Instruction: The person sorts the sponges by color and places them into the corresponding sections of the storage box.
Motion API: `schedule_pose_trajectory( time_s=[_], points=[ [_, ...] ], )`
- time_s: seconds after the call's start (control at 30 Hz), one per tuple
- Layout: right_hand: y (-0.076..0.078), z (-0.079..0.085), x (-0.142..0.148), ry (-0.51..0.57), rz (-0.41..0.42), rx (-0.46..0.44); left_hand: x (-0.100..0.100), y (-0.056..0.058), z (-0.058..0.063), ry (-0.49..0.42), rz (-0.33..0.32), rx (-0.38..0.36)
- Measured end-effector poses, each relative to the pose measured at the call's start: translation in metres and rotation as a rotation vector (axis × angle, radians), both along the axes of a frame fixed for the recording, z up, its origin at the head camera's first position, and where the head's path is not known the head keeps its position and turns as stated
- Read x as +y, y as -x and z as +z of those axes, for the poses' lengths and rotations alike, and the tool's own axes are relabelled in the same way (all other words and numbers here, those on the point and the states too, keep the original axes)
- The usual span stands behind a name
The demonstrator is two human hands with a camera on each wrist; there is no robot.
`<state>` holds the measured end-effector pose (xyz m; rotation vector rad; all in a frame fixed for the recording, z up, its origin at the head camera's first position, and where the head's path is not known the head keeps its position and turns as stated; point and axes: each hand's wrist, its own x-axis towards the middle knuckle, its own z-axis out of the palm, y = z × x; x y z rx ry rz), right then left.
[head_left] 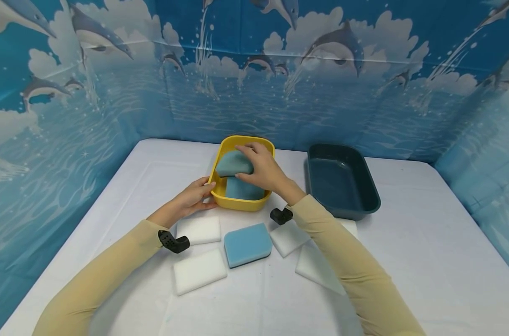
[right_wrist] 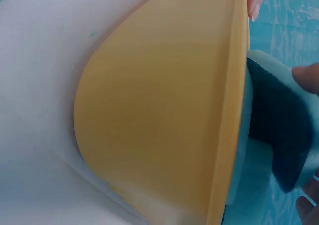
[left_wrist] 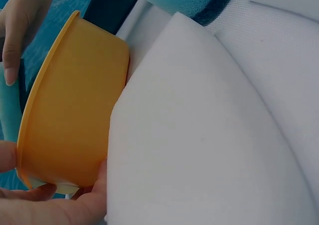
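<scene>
My left hand (head_left: 194,196) grips the left wall of a yellow plastic tub (head_left: 237,204), thumb at the rim and fingers below. With my right hand (head_left: 263,170) I hold a blue sponge (head_left: 234,164) over the tub's opening. That sponge bends between thumb and fingers, and its dark scouring side (right_wrist: 279,120) faces down in the right wrist view. Another blue sponge (head_left: 245,189) lies inside the tub beneath it. In the left wrist view the tub's outer wall (left_wrist: 79,100) shows, with fingers of the left hand (left_wrist: 89,205) against its lower end.
A dark teal tub (head_left: 342,179) stands to the right. In front lie a blue sponge (head_left: 248,244) and several white sponges (head_left: 200,270), some partly behind the right sleeve (head_left: 342,261). A dolphin-print curtain (head_left: 254,93) hangs behind the white-covered table (head_left: 427,224).
</scene>
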<state>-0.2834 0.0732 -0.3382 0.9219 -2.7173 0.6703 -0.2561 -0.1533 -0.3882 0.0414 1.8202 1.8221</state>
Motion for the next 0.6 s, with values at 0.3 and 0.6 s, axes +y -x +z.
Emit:
schedule_pose_trajectory(
  time_s=[0.3, 0.6],
  points=[
    [-0.008, 0.004, 0.008, 0.038, 0.039, 0.083, 0.000, 0.001, 0.000, 0.006, 0.005, 0.006],
    [-0.019, 0.007, 0.014, 0.058, 0.071, 0.121, 0.001, 0.000, -0.001, 0.012, 0.006, 0.004]
  ],
)
